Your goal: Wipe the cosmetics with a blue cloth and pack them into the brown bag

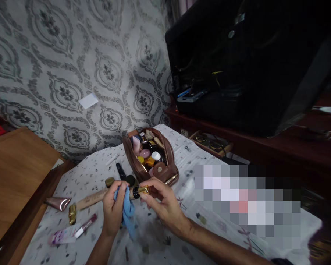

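Note:
A light blue cloth [128, 211] hangs from my left hand [113, 206], its fingers closed round the top of it. Between the thumb and fingers of my right hand [164, 204] is a small gold and black bottle [140, 191], close to the cloth. Just beyond my hands sits an open brown bag [171, 162] full of small cosmetic items. A beige tube [91, 199] lies behind my left hand, with a gold-capped item [72, 214] at its left. Nearer me are a pink and white tube [62, 235] and a slim clear tube [85, 225].
A metallic pink tube [59, 203] rests at the left edge of the patterned white cloth surface [165, 250]. Black items lie left of the bag. A wooden panel [16, 176] is at left, a large black screen [237, 66] at right. A pixelated patch hides the lower right.

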The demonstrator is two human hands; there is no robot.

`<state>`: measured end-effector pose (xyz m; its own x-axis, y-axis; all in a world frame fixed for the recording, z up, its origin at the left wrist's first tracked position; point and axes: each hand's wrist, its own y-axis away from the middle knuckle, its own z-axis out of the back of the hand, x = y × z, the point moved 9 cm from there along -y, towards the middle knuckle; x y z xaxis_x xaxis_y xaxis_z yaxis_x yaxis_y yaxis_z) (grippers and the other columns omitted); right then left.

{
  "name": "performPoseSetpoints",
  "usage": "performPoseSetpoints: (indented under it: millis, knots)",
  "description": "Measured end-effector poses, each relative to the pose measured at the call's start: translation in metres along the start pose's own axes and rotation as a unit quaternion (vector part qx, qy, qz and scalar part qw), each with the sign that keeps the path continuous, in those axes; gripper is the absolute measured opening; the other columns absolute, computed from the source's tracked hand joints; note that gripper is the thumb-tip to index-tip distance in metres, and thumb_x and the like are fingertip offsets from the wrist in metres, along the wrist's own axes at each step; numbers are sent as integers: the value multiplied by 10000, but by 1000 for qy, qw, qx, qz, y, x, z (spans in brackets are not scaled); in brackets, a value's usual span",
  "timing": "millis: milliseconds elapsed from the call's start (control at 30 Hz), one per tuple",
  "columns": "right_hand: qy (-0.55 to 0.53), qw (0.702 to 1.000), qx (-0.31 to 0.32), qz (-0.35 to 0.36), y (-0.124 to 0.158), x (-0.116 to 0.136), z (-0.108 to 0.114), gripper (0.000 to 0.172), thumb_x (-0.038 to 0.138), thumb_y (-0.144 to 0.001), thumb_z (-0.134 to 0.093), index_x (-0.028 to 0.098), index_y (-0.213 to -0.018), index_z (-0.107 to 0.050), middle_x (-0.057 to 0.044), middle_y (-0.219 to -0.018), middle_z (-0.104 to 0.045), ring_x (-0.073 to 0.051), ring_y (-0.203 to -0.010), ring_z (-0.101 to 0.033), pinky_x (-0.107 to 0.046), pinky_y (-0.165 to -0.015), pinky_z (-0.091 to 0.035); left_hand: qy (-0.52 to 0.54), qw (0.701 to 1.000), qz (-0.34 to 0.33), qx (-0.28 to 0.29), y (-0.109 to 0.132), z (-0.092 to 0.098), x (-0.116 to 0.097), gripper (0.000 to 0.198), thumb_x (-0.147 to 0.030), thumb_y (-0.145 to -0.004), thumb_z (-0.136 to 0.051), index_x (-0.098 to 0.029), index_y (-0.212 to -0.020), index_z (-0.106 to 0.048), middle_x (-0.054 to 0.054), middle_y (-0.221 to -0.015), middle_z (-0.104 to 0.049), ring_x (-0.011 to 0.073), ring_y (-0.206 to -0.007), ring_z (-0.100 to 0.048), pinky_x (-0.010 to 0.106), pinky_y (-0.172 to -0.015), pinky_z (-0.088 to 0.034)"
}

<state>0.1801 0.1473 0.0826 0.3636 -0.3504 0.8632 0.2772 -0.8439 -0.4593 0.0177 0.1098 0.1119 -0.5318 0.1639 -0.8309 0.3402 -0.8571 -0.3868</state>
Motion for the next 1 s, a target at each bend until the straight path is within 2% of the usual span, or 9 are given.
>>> performPoseSetpoints:
  millis: [200, 300, 433, 533, 633, 733, 900, 1000]
  knots:
    - [69, 996, -27, 48, -8, 24, 11, 185, 337, -873, -637, 210, -991, -701, -24, -811, -593, -141, -702, -581, -234, -580, -465, -52, 996, -58, 38, -15, -8, -17, 339, -462, -940, -490, -182, -831, -645, -1, -672, -605, 135, -600, -541, 226, -580, -434]
    - [106, 991, -39, 65, -16, 35, 17, 171, 300, -869, -644, 213, -1005, -702, -34, -842, -624, -151, -731, -594, -247, -610, -473, -96, 987, -116, 63, -30, -17, -33, 293, -403, -964, -459, -189, -915, -653, 21, -773, -653, 155, -697, -597, 243, -654, -465]
    - [139, 987, -42, 72, -28, 42, 23, 149, 277, -868, -640, 211, -989, -694, -42, -875, -651, -172, -807, -621, -274, -689, -501, -166, 950, -250, 79, -47, -29, -63, 256, -281, -970, -425, -196, -1028, -659, 61, -918, -666, 189, -867, -631, 289, -781, -495]
    - [147, 986, -35, 76, -33, 45, 24, 134, 275, -875, -629, 201, -975, -680, -44, -890, -664, -168, -803, -631, -277, -712, -509, -240, 911, -319, 98, -59, -38, -75, 321, -160, -939, -395, -212, -1097, -670, 66, -1007, -660, 186, -928, -639, 294, -815, -503]
    - [166, 982, -30, 86, -35, 48, 24, 137, 263, -879, -625, 196, -987, -678, -41, -889, -662, -159, -780, -629, -274, -720, -509, -314, 872, -352, 131, -71, -45, -77, 425, -67, -879, -387, -238, -1134, -682, 49, -1156, -665, 174, -976, -651, 288, -854, -512]
    - [186, 977, -19, 104, -36, 51, 22, 145, 258, -887, -621, 196, -1006, -678, -41, -895, -658, -160, -791, -631, -278, -736, -508, -355, 848, -359, 162, -85, -48, -74, 481, -42, -853, -386, -248, -1177, -675, 33, -1253, -658, 174, -993, -667, 291, -860, -530]
    - [189, 975, -14, 116, -39, 52, 19, 146, 265, -890, -620, 201, -1010, -676, -41, -888, -659, -158, -784, -632, -276, -715, -509, -385, 831, -349, 199, -102, -51, -63, 505, -34, -841, -393, -254, -1220, -644, 27, -1348, -620, 210, -1105, -649, 321, -899, -527]
    - [168, 980, -12, 106, -41, 50, 19, 140, 265, -882, -626, 202, -994, -680, -41, -892, -664, -156, -779, -635, -274, -698, -511, -379, 838, -334, 207, -107, -49, -56, 488, -37, -844, -400, -262, -1209, -632, 25, -1253, -666, 206, -1074, -655, 313, -890, -521]
